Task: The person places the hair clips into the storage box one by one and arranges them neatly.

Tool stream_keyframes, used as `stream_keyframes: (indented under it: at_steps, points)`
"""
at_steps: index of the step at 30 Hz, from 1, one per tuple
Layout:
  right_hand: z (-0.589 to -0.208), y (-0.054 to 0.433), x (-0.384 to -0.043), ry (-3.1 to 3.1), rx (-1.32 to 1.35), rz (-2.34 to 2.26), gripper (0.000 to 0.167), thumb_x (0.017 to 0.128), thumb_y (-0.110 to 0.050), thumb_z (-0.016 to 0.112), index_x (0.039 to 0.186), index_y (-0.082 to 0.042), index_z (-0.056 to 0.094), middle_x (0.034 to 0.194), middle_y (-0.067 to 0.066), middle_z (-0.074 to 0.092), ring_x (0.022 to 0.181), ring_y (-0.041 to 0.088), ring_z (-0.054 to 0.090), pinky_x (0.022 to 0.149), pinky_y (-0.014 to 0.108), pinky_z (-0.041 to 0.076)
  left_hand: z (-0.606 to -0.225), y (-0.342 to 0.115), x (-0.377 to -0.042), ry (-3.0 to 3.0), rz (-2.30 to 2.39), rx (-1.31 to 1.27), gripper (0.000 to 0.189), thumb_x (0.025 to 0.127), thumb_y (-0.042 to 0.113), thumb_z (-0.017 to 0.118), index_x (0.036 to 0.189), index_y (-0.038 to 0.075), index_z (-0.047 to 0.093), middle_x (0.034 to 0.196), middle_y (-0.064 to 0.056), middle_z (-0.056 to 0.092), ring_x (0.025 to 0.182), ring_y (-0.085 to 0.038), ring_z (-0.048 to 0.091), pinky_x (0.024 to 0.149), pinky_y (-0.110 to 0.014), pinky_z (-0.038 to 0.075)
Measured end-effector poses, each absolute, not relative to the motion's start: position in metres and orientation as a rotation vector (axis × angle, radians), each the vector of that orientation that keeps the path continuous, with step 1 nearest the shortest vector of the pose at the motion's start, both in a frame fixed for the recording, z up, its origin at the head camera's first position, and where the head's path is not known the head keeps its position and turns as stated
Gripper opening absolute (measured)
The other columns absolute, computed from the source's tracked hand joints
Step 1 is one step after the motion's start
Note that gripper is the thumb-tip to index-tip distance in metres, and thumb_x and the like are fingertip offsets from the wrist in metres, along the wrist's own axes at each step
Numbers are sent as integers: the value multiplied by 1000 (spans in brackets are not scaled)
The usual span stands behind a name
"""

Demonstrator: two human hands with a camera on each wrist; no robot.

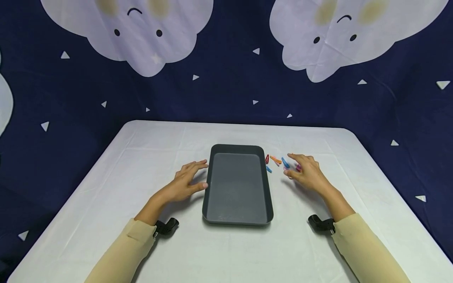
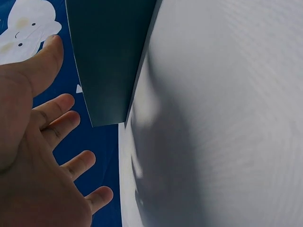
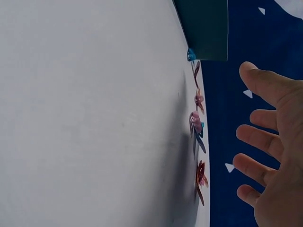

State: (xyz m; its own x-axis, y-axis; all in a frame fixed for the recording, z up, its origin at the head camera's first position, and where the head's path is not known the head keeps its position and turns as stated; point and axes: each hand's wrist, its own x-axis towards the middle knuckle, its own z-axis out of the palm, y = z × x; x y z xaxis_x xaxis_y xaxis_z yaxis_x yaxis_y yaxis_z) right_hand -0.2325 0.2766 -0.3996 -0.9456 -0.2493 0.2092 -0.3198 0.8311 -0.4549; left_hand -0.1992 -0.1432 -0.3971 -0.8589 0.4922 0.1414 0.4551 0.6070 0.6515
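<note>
A dark grey rectangular baking tray (image 1: 240, 188) lies on the white-covered table, its long sides running away from me. My left hand (image 1: 185, 182) is at its left side, fingers spread, with thumb and fingertips right at the rim. Beyond the tray's right edge lie several small hair clips: a red clip (image 1: 267, 159), an orange clip (image 1: 275, 160), a blue clip (image 1: 285, 162) and others. Over the right part of this group hovers my right hand (image 1: 306, 173), fingers apart and nothing held. It partly hides a magenta clip (image 1: 298, 168). In the right wrist view the clips (image 3: 197, 123) stretch along the table.
The white tablecloth (image 1: 226, 255) shows light creases and has rounded far corners. Behind the table hangs a dark blue cloth (image 1: 226, 102) with white clouds and small triangles. Each wrist wears a black camera mount, the left mount (image 1: 167, 227) and the right mount (image 1: 320, 223).
</note>
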Motion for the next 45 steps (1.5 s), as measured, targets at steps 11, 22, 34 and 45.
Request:
stream_keyframes:
  at_steps: [11, 22, 34, 45]
  points:
    - [-402, 282, -241, -2934, 438, 745, 63, 87, -31, 67, 139, -5, 44, 140, 25, 47, 125, 43, 39, 99, 54, 26, -399, -144, -201, 2727, 1099, 841, 55, 93, 27, 59, 142, 13, 39, 156, -6, 27, 144, -40, 15, 106, -67, 12]
    - [-404, 288, -249, -2949, 468, 754, 56, 89, -23, 65, 138, -5, 45, 141, 23, 46, 123, 42, 39, 98, 54, 27, -399, -144, -201, 2677, 1103, 852, 51, 94, 23, 57, 142, 13, 39, 157, -5, 26, 145, -38, 13, 107, -67, 9]
    - [-408, 296, -263, -2952, 543, 750, 49, 88, -15, 63, 134, -5, 50, 140, 22, 48, 125, 45, 38, 100, 58, 25, -399, -144, -201, 2641, 1111, 855, 51, 96, 25, 54, 143, 12, 38, 158, -4, 24, 145, -38, 12, 108, -67, 9]
    - [-408, 297, -269, -2996, 556, 744, 49, 89, -14, 62, 135, -5, 49, 140, 23, 47, 125, 44, 36, 99, 57, 24, -401, -143, -202, 2641, 1081, 871, 51, 96, 28, 54, 142, 12, 39, 158, -4, 23, 145, -36, 14, 107, -68, 10]
